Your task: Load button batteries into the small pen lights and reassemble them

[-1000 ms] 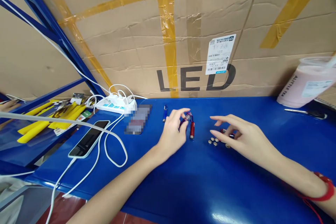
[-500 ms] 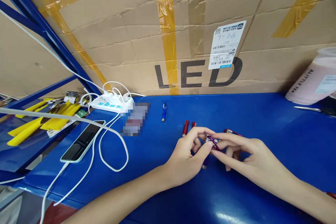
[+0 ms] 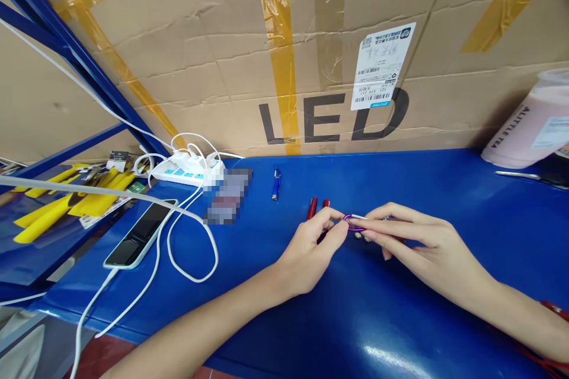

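Observation:
A purple carabiner (image 3: 354,228) with a silver gate spans the gap between my two hands. The fingertips of my left hand (image 3: 313,251) are closed in a pinch at its left end. My right hand (image 3: 420,243) pinches the other end between thumb and fingers. Just below the carabiner, small round silvery pieces (image 3: 358,235) show near my right fingertips; what they belong to is hidden. Behind my left hand lie two dark red tubes (image 3: 312,207), partly covered by the fingers. A small blue cylinder with a clip (image 3: 276,185) lies farther back on the blue table (image 3: 284,331).
At the left are a white power strip (image 3: 186,173) with cables, a phone (image 3: 141,234) on its charging cable, and a blurred-out flat item (image 3: 229,196). Yellow-handled tools (image 3: 102,192) lie beyond. A large cardboard box (image 3: 213,71) stands behind; a pink drink cup (image 3: 527,121) leans far right.
My hands have drawn slightly apart, so the purple carabiner shows more fully and lies flatter. A blue tube below my left hand and a red clip behind my right hand are no longer visible.

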